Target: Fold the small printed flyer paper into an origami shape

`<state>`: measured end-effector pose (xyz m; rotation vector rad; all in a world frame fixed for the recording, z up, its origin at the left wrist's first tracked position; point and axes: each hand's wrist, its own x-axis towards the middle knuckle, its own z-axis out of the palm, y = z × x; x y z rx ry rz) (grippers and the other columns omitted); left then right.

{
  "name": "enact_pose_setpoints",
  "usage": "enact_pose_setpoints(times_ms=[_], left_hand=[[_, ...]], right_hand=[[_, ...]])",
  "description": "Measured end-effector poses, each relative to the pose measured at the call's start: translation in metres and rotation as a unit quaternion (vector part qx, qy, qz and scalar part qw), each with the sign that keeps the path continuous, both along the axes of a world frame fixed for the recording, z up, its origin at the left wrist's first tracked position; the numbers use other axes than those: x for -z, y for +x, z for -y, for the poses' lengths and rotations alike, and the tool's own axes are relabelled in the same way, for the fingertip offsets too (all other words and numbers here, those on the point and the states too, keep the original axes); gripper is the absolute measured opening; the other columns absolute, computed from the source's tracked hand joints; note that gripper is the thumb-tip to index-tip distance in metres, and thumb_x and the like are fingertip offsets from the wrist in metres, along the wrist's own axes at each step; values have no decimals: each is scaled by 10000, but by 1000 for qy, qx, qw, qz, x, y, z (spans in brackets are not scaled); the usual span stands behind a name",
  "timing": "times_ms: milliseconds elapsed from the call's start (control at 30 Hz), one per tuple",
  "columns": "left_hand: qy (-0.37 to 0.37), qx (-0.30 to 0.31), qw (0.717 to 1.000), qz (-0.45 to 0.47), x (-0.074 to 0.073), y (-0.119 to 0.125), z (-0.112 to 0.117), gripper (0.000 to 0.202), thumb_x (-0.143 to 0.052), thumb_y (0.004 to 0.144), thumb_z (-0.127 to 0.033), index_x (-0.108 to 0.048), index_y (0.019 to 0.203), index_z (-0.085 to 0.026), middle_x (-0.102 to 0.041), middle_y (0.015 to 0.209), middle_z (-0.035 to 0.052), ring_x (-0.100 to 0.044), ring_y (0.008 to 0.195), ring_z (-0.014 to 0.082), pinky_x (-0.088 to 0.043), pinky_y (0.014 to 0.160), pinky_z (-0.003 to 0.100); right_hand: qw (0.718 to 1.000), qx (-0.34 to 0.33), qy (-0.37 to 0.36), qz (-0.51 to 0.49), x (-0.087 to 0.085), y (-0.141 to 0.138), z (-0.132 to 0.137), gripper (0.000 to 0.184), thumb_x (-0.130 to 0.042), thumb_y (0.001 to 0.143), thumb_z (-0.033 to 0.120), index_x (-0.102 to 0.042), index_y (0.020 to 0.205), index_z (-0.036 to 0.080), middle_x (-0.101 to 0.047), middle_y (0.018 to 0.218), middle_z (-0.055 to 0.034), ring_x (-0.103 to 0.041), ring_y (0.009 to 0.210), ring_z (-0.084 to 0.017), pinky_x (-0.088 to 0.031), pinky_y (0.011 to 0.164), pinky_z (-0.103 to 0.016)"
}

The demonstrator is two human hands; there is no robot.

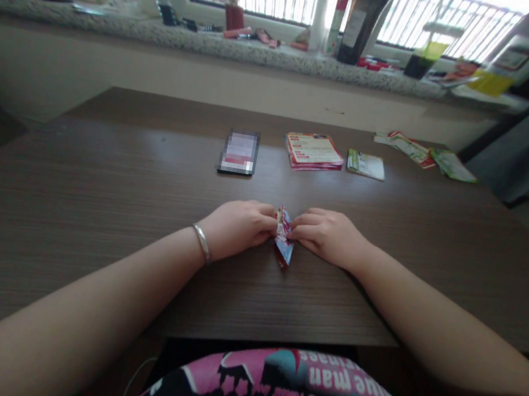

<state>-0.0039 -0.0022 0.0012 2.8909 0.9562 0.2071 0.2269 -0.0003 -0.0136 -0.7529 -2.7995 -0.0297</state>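
While both forearms rest low over the brown table, the person's left hand and right hand meet at a small folded paper near the table's front edge. The left fingers are curled nearly closed, pinching the paper's left side; the right fingers are likewise drawn together, their tips on its right side, though how the thumbs sit underneath cannot be told. The paper, coloured red, white and pale blue, stands between the two hands, its pointed lower end toward the person. A silver bracelet circles the left wrist. Beyond the hands lies a dark-edged device, its face blurred, and to its right a stack of printed cards, with a smaller pile just beside it. Farther right, near the table's back corner, lie colourful wrappers. Behind the table, a speckled windowsill carries a dark bottle among other small items.
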Motion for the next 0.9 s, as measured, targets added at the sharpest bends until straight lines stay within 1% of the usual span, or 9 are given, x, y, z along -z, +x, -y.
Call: enact_pose_setpoints(times_ms=[100,200,300,400,600,767,900], left_hand=[[19,8,1000,-12,0,-1,-1,218,-461,897,-239,-671,957,-246,-651,1000,32,-619,936,172,-477,819,274],[28,16,999,-14,1,-1,-1,217,-465,893,-229,-668,969,-245,-654,1006,30,-620,930,163,-474,825,266],[22,19,1000,-5,1,-2,-2,204,-475,887,-218,-661,969,-239,-655,1015,24,-619,929,158,-476,835,264],[13,20,1000,0,1,-2,-3,188,-486,882,-218,-662,946,-231,-657,1015,20,-619,923,153,-477,839,261],[24,19,1000,-7,1,-2,-2,204,-480,883,-209,-655,982,-242,-652,1018,26,-618,935,159,-485,830,265],[23,10,1000,-17,-2,0,3,230,-458,890,-217,-663,990,-238,-651,996,38,-623,913,167,-499,810,284],[21,15,1000,-7,-7,2,7,217,-470,874,-225,-676,941,-209,-642,1004,60,-615,953,185,-494,858,309]], right_hand=[[1000,-8,14,9,0,0,2,281,-411,944,290,-680,1000,230,-686,979,-56,-590,894,-161,-432,769,-269],[1000,2,24,20,-2,-1,5,262,-435,934,292,-683,985,224,-685,972,-54,-596,880,-163,-438,755,-270],[999,28,16,21,-3,-1,10,241,-462,922,296,-689,963,227,-683,947,-45,-602,875,-163,-438,755,-267],[999,36,10,18,-4,-2,12,243,-468,921,309,-694,954,225,-681,923,-45,-603,859,-160,-436,753,-266],[999,16,21,21,-2,-1,9,241,-460,925,302,-686,966,231,-678,898,-48,-595,821,-153,-426,729,-263],[999,-17,31,22,-2,2,2,274,-431,939,317,-685,982,226,-678,927,-51,-595,831,-151,-425,734,-260],[998,-36,29,34,-5,3,0,272,-426,943,316,-680,1001,237,-682,975,-36,-594,848,-148,-425,728,-258]])
